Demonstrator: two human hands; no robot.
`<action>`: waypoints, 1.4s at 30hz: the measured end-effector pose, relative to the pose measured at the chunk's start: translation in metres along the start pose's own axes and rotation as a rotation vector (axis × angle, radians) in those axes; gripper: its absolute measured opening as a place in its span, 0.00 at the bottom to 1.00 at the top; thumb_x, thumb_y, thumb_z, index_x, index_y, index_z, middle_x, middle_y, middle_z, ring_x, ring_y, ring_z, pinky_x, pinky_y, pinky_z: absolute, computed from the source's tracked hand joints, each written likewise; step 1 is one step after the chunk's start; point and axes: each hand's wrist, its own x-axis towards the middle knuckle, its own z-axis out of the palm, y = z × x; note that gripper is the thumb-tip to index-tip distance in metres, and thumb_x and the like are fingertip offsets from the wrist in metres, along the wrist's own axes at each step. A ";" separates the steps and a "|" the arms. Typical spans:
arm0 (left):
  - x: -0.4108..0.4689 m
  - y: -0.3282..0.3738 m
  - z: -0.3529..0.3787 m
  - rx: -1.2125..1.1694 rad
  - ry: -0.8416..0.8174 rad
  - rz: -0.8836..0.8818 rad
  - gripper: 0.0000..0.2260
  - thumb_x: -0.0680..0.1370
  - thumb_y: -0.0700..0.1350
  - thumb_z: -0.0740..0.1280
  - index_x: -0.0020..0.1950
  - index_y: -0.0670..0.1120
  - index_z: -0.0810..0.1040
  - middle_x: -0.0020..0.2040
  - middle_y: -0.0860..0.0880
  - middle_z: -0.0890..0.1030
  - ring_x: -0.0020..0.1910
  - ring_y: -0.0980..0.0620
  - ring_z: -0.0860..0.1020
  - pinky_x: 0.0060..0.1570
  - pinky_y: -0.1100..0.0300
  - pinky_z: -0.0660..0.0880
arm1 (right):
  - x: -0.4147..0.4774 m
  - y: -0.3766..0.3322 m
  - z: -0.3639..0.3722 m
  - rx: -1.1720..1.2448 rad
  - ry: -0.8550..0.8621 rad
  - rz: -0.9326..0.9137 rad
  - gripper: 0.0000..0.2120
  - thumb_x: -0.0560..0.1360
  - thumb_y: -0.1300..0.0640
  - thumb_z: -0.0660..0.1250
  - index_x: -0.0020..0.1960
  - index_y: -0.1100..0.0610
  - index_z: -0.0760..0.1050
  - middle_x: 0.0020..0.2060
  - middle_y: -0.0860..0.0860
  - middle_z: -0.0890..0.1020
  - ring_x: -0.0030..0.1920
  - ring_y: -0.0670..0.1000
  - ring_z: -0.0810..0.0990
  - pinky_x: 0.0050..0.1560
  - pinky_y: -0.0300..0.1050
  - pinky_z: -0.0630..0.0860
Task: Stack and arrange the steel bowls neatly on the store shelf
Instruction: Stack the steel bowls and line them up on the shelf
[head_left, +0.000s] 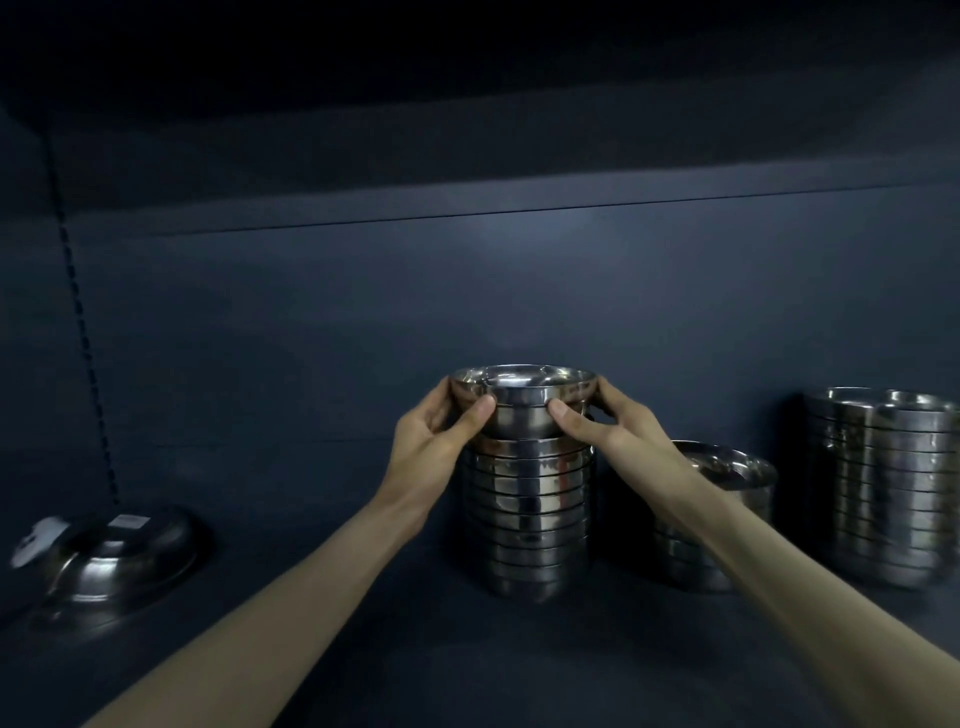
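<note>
Hands grip the top bowl (522, 402) from opposite sides, left hand (441, 428) and right hand (610, 423) equally near. It sits upright, directly above the middle stack (530, 519) on the shelf (322, 654); lowering it straight down should nest it.

I am looking into a shop display: a dark metal shelf (467, 675) with a slotted upright (78, 291) in its back panel. Left of the middle stack of steel bowls (530, 519) lies an upturned bowl (119, 561) bearing a label (127, 521). To the right of it stand a shorter stack (748, 483) and a tall stack (883, 493) of identical bowls.
</note>
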 end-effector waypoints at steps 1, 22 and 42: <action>0.000 -0.001 0.000 0.005 0.003 0.005 0.12 0.82 0.42 0.72 0.65 0.49 0.83 0.62 0.55 0.87 0.65 0.61 0.82 0.58 0.71 0.77 | 0.000 0.002 0.000 0.001 -0.003 -0.003 0.21 0.75 0.35 0.76 0.64 0.42 0.81 0.64 0.40 0.85 0.69 0.45 0.81 0.76 0.56 0.72; -0.020 -0.033 0.002 -0.007 -0.009 -0.063 0.13 0.83 0.41 0.70 0.68 0.50 0.81 0.63 0.56 0.86 0.65 0.61 0.82 0.59 0.71 0.76 | -0.010 0.033 0.007 -0.059 0.013 0.051 0.23 0.79 0.43 0.74 0.73 0.41 0.75 0.59 0.34 0.86 0.60 0.33 0.82 0.54 0.26 0.76; -0.054 -0.006 -0.007 0.069 0.075 -0.303 0.13 0.82 0.39 0.70 0.64 0.54 0.82 0.54 0.62 0.88 0.58 0.66 0.83 0.63 0.64 0.75 | -0.035 0.034 0.012 -0.197 0.117 0.293 0.28 0.64 0.21 0.67 0.55 0.38 0.80 0.64 0.44 0.83 0.77 0.55 0.69 0.79 0.62 0.65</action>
